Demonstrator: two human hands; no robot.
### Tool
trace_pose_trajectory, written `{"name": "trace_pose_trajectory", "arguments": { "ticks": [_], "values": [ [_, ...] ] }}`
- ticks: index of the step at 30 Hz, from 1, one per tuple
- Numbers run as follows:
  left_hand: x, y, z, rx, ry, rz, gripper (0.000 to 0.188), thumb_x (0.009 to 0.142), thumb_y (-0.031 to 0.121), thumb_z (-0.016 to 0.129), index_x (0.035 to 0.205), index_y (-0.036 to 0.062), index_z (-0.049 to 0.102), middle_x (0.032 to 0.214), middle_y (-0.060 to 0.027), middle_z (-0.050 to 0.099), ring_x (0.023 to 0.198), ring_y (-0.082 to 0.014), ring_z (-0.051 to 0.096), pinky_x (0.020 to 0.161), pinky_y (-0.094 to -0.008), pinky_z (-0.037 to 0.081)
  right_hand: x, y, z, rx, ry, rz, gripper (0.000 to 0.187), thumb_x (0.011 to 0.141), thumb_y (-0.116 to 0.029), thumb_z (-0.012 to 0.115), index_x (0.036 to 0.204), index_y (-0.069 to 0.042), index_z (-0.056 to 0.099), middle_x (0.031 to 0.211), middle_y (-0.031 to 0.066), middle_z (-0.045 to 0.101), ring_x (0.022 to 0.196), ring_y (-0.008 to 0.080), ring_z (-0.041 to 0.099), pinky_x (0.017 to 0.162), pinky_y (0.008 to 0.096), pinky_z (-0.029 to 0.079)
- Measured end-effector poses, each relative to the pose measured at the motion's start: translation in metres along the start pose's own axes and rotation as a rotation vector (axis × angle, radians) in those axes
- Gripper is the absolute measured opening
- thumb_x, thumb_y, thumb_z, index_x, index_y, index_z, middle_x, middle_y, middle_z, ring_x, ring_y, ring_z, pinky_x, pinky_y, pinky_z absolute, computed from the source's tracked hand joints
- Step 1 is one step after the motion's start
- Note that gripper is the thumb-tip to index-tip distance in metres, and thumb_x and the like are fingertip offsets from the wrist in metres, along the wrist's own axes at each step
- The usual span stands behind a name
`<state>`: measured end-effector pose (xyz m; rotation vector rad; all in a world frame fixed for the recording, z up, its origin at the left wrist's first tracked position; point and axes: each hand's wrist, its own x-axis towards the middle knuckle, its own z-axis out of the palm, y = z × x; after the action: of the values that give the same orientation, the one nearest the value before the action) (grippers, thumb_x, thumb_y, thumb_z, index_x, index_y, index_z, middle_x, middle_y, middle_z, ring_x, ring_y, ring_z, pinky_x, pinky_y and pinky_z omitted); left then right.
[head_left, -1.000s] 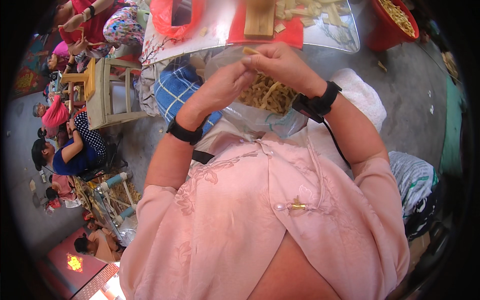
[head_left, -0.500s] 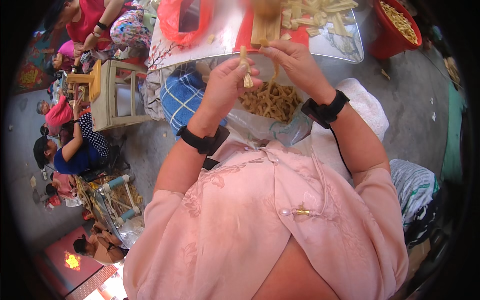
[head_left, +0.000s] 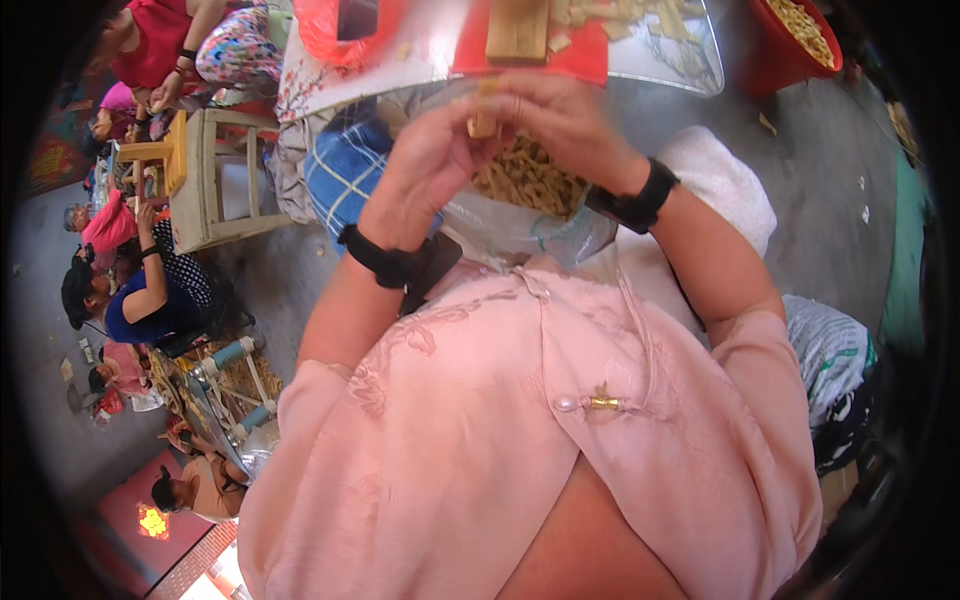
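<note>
My left hand [head_left: 425,165] and my right hand [head_left: 565,125] meet in front of my chest, both closed on one small tan strip [head_left: 485,115] that stands upright between the fingers. Right under the hands a clear plastic bag [head_left: 520,225] lies open on my lap, filled with several similar tan strips [head_left: 525,180]. Both wrists wear black bands. Beyond the hands lies a red board [head_left: 560,62] with a tan wooden block [head_left: 517,30] on it.
A metal tray [head_left: 690,60] holds more tan pieces at the top. A red bucket [head_left: 790,45] stands at the top right. A blue checked cloth [head_left: 345,170] and a wooden stool [head_left: 215,180] sit to the left. Other people sit on the floor at the far left.
Both hands have come up from the bag with one tan strip, which is now held upright between them. The view has tilted down slightly.
</note>
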<state>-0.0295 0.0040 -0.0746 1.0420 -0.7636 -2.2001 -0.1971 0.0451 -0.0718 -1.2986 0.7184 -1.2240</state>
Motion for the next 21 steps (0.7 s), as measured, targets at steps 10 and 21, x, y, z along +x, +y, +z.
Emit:
{"name": "trace_pose_trajectory", "arguments": {
  "ticks": [10, 21],
  "values": [
    [-0.001, 0.007, 0.012, 1.435, -0.108, 0.427, 0.025, 0.075, 0.005, 0.052, 0.098, 0.0031, 0.06, 0.084, -0.0156, 0.059, 0.08, -0.0327, 0.058, 0.071, -0.0375, 0.047, 0.009, 0.007, -0.009, -0.595, 0.186, -0.288, 0.022, 0.095, -0.014, 0.045, 0.097, 0.002, 0.06, 0.085, 0.0059, 0.063, 0.079, 0.0136, 0.059, 0.066, 0.0287, 0.047],
    [-0.056, 0.038, 0.059, 1.229, 0.104, 1.426, 0.036, 0.075, -0.004, 0.057, 0.109, 0.0013, 0.052, 0.106, -0.0171, 0.054, 0.095, -0.0332, 0.055, 0.082, -0.0384, 0.046, -0.005, -0.057, 0.026, 0.808, 0.068, 0.376, 0.02, 0.095, -0.026, 0.043, 0.101, -0.01, 0.052, 0.072, 0.0028, 0.054, 0.039, 0.0066, 0.038, 0.035, 0.0218, 0.033]
  ]
}}
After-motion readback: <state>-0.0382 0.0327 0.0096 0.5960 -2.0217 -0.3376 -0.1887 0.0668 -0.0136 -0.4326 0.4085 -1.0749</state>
